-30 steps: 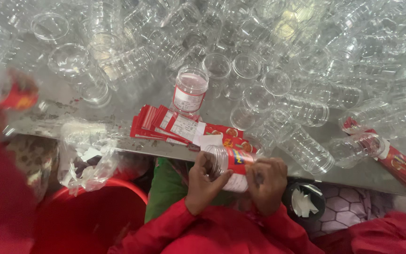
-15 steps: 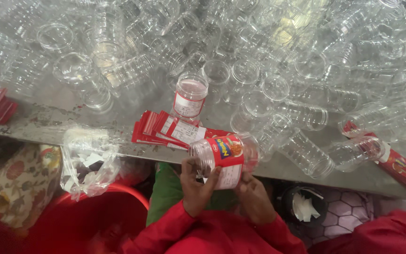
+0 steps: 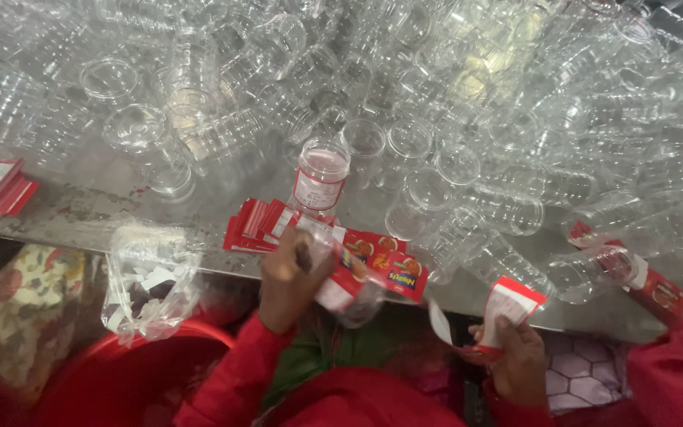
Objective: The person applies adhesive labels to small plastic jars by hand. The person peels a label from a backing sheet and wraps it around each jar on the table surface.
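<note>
A single head-worn camera looks steeply down and forward from above the person's red sleeves. It sits close over the grey table edge point(image 3: 81, 229), with the left hand point(image 3: 290, 277) and right hand point(image 3: 519, 360) low in frame. Farther up, the view reaches across the heap of clear plastic jars point(image 3: 405, 87). No second view overlaps it.

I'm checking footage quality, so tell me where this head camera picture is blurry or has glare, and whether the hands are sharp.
Head view: the left hand and the clear jar it holds are smeared by motion; the right hand with its red-and-white label is somewhat sharper; bright glare washes out the heap of clear jars at upper right; the lower corners are dim; the table edge looks slightly bowed.
</note>
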